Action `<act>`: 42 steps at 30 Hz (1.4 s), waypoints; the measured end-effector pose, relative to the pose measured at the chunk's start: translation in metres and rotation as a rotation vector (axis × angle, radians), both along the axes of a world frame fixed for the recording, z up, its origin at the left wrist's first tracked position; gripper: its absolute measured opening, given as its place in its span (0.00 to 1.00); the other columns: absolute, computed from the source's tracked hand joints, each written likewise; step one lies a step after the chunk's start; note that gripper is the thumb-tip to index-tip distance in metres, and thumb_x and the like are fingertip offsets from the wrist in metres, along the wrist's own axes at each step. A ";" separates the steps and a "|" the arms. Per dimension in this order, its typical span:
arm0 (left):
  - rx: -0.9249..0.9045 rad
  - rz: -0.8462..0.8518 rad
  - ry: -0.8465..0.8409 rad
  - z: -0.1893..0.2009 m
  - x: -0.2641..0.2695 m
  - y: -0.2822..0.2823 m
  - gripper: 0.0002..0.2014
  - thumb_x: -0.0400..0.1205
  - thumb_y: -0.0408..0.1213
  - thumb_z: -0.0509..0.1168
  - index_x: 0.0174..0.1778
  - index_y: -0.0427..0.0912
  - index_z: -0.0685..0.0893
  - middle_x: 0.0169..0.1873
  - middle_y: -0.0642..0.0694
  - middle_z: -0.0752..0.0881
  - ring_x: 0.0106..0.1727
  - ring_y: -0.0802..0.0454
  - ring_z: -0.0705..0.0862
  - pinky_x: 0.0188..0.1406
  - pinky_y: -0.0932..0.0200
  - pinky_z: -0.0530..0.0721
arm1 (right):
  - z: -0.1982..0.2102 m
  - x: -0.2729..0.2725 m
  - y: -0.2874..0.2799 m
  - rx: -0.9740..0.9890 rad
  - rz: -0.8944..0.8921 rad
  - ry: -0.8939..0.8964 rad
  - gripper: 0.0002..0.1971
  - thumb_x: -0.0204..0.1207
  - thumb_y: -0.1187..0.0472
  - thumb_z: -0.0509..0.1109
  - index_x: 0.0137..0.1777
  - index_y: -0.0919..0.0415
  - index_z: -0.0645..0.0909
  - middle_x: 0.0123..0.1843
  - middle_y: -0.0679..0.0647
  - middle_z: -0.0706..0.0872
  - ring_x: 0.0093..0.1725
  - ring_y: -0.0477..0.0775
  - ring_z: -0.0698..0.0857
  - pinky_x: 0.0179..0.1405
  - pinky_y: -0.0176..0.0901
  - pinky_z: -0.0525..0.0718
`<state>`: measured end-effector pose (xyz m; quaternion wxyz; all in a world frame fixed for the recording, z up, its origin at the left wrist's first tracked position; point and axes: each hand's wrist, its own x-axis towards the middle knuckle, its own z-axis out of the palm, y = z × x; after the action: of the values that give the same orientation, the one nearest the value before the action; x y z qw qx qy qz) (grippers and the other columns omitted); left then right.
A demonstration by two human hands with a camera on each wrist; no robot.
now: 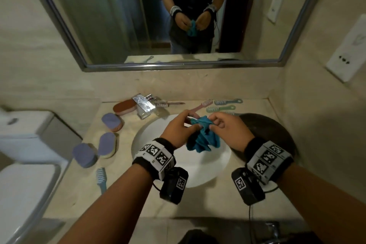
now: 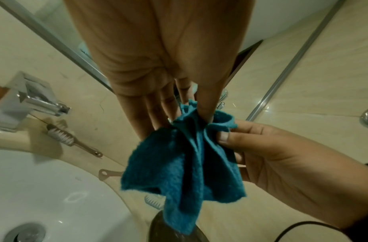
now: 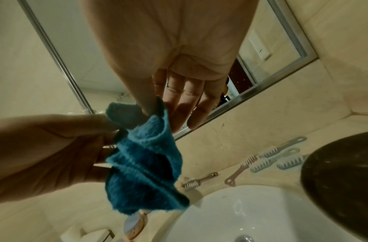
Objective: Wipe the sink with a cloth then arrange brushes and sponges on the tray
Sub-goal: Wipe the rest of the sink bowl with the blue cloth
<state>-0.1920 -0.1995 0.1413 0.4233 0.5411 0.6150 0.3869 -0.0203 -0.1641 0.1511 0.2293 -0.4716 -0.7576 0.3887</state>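
A blue cloth (image 1: 204, 136) hangs bunched above the white sink (image 1: 150, 136). My left hand (image 1: 182, 127) pinches its top edge from the left and my right hand (image 1: 223, 125) pinches it from the right. The left wrist view shows the cloth (image 2: 183, 163) held between thumb and fingers; the right wrist view shows the cloth (image 3: 143, 160) the same way. A dark round tray (image 1: 277, 130) lies right of the sink. Several sponges (image 1: 108, 142) sit on the left counter. Brushes (image 1: 221, 108) lie behind the sink, and one blue brush (image 1: 101, 178) lies at front left.
A chrome tap (image 1: 144, 105) stands behind the sink, with a brown sponge (image 1: 124, 107) beside it. A mirror (image 1: 178, 16) fills the wall above. A toilet (image 1: 23, 154) stands at the left. Wall sockets (image 1: 344, 61) are at the right.
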 end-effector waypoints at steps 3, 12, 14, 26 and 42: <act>-0.010 -0.001 -0.029 0.012 -0.019 -0.004 0.10 0.80 0.33 0.68 0.49 0.53 0.77 0.40 0.52 0.80 0.42 0.47 0.84 0.45 0.49 0.87 | 0.013 -0.014 0.002 0.040 0.022 0.006 0.05 0.79 0.67 0.66 0.49 0.57 0.80 0.36 0.43 0.79 0.35 0.39 0.77 0.35 0.20 0.75; 0.021 -0.064 0.038 0.021 -0.056 -0.014 0.18 0.78 0.38 0.70 0.63 0.50 0.76 0.44 0.53 0.80 0.44 0.57 0.84 0.56 0.55 0.84 | 0.033 -0.055 0.014 -0.032 0.078 0.084 0.06 0.81 0.65 0.63 0.45 0.52 0.76 0.47 0.53 0.83 0.49 0.53 0.83 0.49 0.45 0.83; 0.058 -0.018 0.065 0.025 -0.058 -0.011 0.20 0.79 0.39 0.70 0.67 0.48 0.76 0.39 0.54 0.80 0.42 0.57 0.82 0.56 0.55 0.83 | 0.034 -0.059 0.015 -0.052 0.095 0.103 0.11 0.81 0.67 0.63 0.42 0.50 0.76 0.49 0.58 0.84 0.51 0.56 0.84 0.50 0.46 0.82; 0.105 0.037 0.165 0.032 -0.079 0.000 0.09 0.81 0.38 0.62 0.35 0.51 0.76 0.39 0.47 0.83 0.45 0.49 0.81 0.51 0.50 0.83 | 0.046 -0.053 0.019 -0.062 0.094 0.173 0.07 0.81 0.64 0.64 0.49 0.54 0.83 0.49 0.57 0.89 0.50 0.53 0.87 0.55 0.46 0.84; 0.186 0.003 0.210 0.035 -0.082 -0.011 0.03 0.83 0.36 0.63 0.45 0.47 0.78 0.40 0.45 0.84 0.43 0.49 0.82 0.44 0.53 0.79 | 0.056 -0.075 0.008 -0.060 0.136 0.095 0.04 0.81 0.60 0.65 0.47 0.57 0.81 0.38 0.51 0.83 0.35 0.44 0.80 0.34 0.31 0.77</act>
<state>-0.2741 -0.2104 0.1766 0.3040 0.6148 0.6180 0.3843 -0.0950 -0.1559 0.2074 0.2236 -0.4067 -0.7642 0.4479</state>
